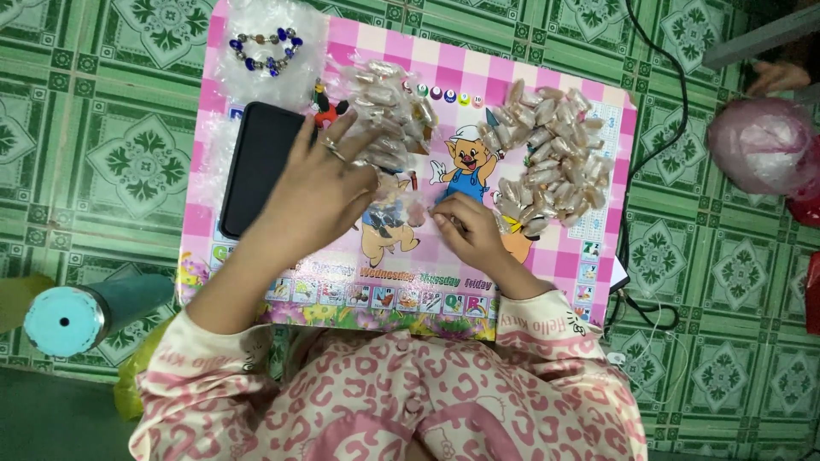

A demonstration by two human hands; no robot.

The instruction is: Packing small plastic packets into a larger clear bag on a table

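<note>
A teal bottle (64,320) is lying on the green tiled floor (102,128); on the pink table (564,256), a blue bead bracelet (266,49) is sitting in a clear bag (231,81) beside a black phone (260,166); the left hand (320,196) is spreading flat over a pile of small clear packets (389,115); the right hand (465,230) is pinching one small packet (423,213), fingers curled; another packet heap (551,158) is lying rightward; a pink bag (760,145) is sitting far right, contents unclear.

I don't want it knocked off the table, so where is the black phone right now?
In the head view, the black phone lies on the left part of the pink table, just left of the left hand and below the beaded bracelet.
</note>
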